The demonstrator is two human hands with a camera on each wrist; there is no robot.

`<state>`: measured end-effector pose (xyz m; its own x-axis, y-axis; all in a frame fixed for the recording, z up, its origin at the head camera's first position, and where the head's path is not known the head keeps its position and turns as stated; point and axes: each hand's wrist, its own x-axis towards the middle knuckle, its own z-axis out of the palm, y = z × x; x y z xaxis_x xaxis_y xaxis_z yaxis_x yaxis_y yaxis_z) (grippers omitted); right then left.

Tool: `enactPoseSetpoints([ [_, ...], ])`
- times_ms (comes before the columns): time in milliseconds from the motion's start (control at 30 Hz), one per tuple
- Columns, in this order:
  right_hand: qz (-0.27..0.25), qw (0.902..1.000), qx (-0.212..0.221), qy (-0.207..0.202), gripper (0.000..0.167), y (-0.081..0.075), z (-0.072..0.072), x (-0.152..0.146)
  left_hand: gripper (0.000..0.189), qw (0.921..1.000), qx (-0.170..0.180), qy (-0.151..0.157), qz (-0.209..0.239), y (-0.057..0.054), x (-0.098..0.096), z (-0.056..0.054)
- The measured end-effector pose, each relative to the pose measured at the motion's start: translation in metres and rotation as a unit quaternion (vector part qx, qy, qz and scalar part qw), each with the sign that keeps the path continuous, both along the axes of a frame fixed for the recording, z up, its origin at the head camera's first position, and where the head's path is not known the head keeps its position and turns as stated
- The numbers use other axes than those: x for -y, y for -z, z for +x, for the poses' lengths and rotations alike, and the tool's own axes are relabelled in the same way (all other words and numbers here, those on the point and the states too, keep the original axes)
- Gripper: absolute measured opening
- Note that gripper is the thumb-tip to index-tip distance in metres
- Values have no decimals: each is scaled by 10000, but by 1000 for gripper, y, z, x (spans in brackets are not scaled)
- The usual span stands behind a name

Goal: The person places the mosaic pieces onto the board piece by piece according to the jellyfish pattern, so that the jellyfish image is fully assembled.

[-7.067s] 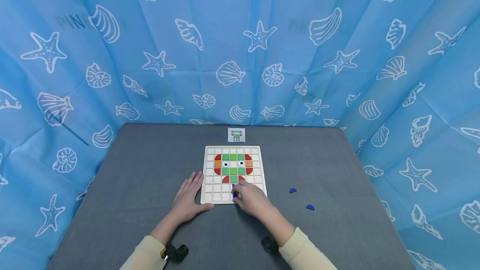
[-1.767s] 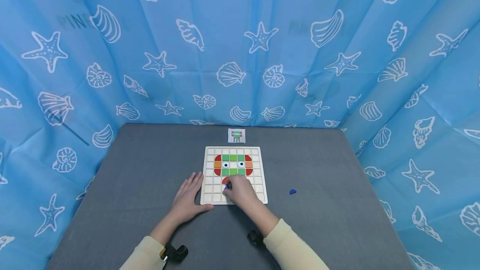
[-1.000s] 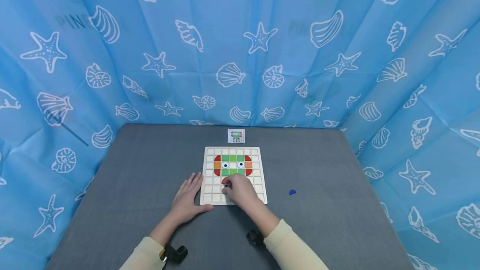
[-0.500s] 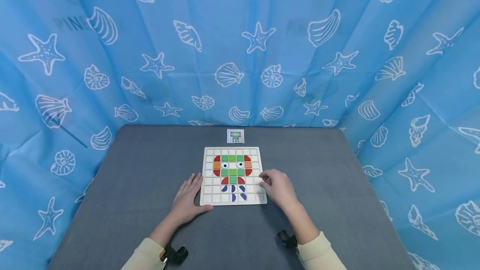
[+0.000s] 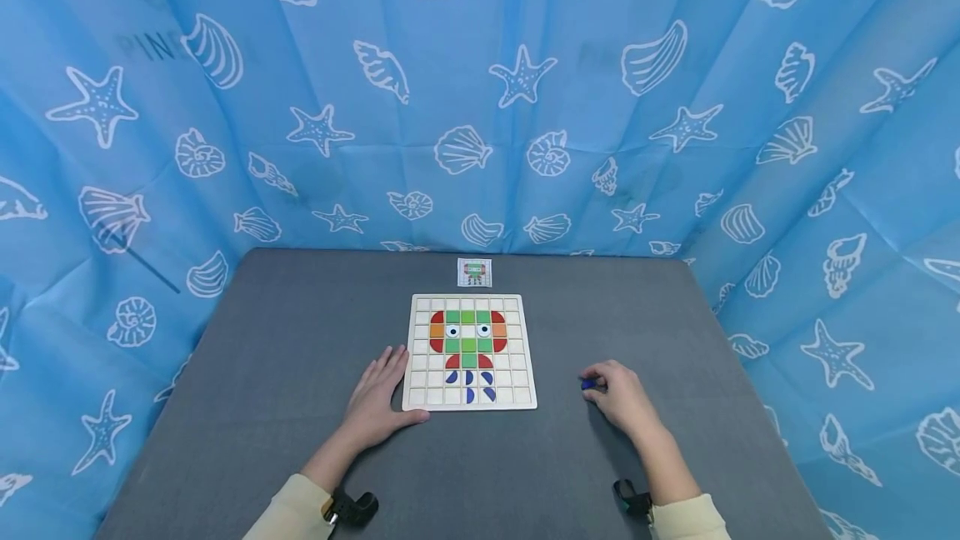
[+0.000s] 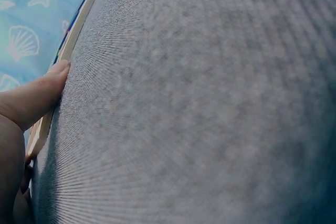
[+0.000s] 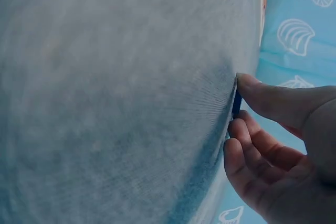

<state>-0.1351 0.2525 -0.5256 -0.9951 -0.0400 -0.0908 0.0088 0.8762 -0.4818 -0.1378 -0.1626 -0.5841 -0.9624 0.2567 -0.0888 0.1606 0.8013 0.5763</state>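
Observation:
In the head view my right hand (image 5: 621, 398) pinches a dark blue half-round tile (image 5: 588, 385) down at the grey tabletop, right of the board. The right wrist view shows the tile (image 7: 237, 103) as a thin blue edge between thumb and fingertips. A pale square grid board (image 5: 517, 400) carries a face pattern of red, green and orange tiles with two eye tiles. Below the face, several blue half-round tiles (image 5: 469, 396) lie in the lower rows. My left hand (image 5: 378, 398) rests at the board's left edge, fingers extended, its thumb (image 6: 44, 90) along the near edge.
A small printed card (image 5: 475, 272) with a similar face pattern lies behind the board. The grey table (image 5: 330, 298) is backed by a blue curtain (image 5: 360, 190) printed with white shells and starfish. Dark wrist cameras (image 5: 358, 508) sit on both wrists.
My right hand laid blue tiles in the lower rows, let go, then moved right off the board and took hold of the last loose blue tile there. The left hand has stayed put.

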Motion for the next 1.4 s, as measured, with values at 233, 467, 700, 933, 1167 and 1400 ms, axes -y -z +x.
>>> enactPoseSetpoints([
  [233, 53, 9999, 111, 100, 7, 1, -4, -1, 119, 10000, 82, 36, -1, 0, 1, -1],
  [467, -185, 9984, 264, 455, 19, 1, -6, -2, 119, 9999, 100, 45, 103, -2, 1, -1],
  [700, -303, 9971, 81, -700, 28, 1, -8, -12, 118, 9999, 46, 20, 118, -1, 0, -1],
  [933, -532, 9946, 162, -877, 22, 3, -10, -16, 118, 10000, 30, 10, 87, -1, 0, -1],
  [1167, -515, 9949, 293, -819, 21, 2, -9, -17, 119, 10000, 65, 20, 64, 1, 0, -1],
  [1400, -345, 9960, -12, -821, 19, 3, -11, -11, 119, 10000, 43, 33, 25, 1, 0, -1],
])
